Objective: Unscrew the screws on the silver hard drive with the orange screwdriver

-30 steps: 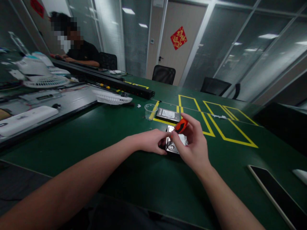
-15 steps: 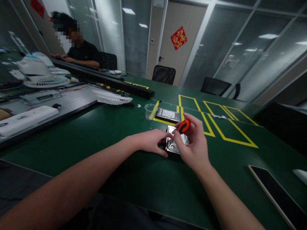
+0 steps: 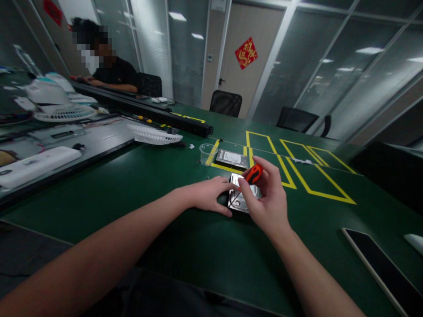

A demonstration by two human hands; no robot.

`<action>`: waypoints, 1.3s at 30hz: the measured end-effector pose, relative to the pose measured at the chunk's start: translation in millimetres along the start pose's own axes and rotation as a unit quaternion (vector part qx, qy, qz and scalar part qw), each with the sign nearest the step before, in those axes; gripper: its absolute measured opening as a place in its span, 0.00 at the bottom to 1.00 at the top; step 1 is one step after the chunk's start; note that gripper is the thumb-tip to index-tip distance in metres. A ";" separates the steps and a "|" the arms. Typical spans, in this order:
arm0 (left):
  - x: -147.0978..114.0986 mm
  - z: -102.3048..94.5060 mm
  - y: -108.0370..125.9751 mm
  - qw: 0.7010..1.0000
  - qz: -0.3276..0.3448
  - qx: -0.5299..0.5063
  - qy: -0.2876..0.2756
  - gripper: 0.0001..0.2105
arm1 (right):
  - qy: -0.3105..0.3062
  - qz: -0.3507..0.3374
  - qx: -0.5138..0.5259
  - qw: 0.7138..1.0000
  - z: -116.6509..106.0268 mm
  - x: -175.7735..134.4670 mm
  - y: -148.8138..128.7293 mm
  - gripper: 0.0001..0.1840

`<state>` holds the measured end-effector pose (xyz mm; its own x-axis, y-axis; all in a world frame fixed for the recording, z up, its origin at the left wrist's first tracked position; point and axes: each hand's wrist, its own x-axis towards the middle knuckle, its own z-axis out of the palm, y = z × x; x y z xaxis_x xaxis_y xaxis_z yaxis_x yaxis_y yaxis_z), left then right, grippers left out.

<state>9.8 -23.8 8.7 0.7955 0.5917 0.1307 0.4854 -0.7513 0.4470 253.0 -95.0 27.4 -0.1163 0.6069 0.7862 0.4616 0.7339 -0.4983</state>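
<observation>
A silvery hard drive (image 3: 238,204) lies flat on the green table in front of me. My left hand (image 3: 209,194) grips it from the left side, thumb at the near corner and index finger reaching over the top. Held in the fingers of my right hand (image 3: 269,200) is a screwdriver with an orange and black handle (image 3: 254,174), tilted over the drive. Its shaft slants down to the left toward the drive's near left part; the exact tip contact is too small to tell. My right hand covers the drive's right part.
Just beyond stand a clear plastic cup (image 3: 207,155) and a second hard drive (image 3: 231,158) near yellow tape. A fan grille (image 3: 155,134), a long black bar (image 3: 185,124) and a panel with a white case (image 3: 39,165) lie left. A phone-like slab (image 3: 380,268) lies right. A person (image 3: 115,72) sits opposite.
Almost nothing differs. The fingers of my left hand have shifted slightly at the drive's edge, and the screwdriver handle has turned a little in my right fingers.
</observation>
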 end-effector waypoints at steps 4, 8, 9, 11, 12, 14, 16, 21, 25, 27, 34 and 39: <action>1.5 -2.1 5.1 0.999 -0.038 -0.009 -0.019 0.48 | -0.003 0.001 0.000 1.000 -0.7 0.0 -1.1 0.34; 3.2 -2.4 5.0 0.999 -0.047 -0.003 -0.023 0.52 | -0.007 -0.007 0.015 1.000 -2.0 0.9 -1.6 0.34; 3.1 -2.4 4.3 0.999 -0.050 -0.003 -0.023 0.52 | -0.007 -0.008 0.014 1.000 -2.3 1.2 -1.5 0.34; 2.1 -2.2 2.6 0.998 -0.052 -0.004 -0.021 0.52 | -0.005 -0.009 0.004 1.000 -2.9 1.8 -0.6 0.33; 1.4 -1.9 1.8 0.998 -0.051 -0.005 -0.020 0.52 | -0.004 -0.010 0.000 1.000 -3.1 2.0 0.0 0.34; 0.1 -1.0 0.3 0.999 -0.043 -0.010 -0.014 0.53 | 0.000 -0.010 -0.005 1.000 -3.0 2.3 1.2 0.35; -0.8 0.3 -0.4 0.999 -0.033 -0.017 -0.009 0.54 | 0.001 -0.009 -0.004 1.000 -2.5 2.1 2.1 0.34; 0.4 2.2 2.7 0.999 -0.029 -0.022 -0.016 0.55 | -0.003 -0.002 0.001 1.000 -1.8 1.5 1.8 0.35; 2.0 1.8 4.6 0.999 -0.026 -0.020 -0.027 0.54 | 0.000 0.010 0.006 1.000 -0.7 1.2 -0.7 0.34; 2.1 1.4 4.4 0.999 -0.027 -0.022 -0.031 0.55 | 0.002 0.019 0.026 0.999 1.0 0.9 -2.1 0.34; 2.8 1.8 4.1 0.998 -0.030 -0.025 -0.041 0.57 | 0.017 0.024 0.064 0.998 3.7 0.0 -2.0 0.26; 3.2 2.8 2.4 1.000 0.003 -0.024 -0.014 0.56 | 0.011 0.027 0.025 0.999 1.6 -0.6 -1.4 0.29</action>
<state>14.5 -24.5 7.8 0.8090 0.5776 0.1085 0.4631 -0.7401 0.4876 251.1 -96.0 27.0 -0.0735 0.6394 0.7654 0.4215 0.7154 -0.5572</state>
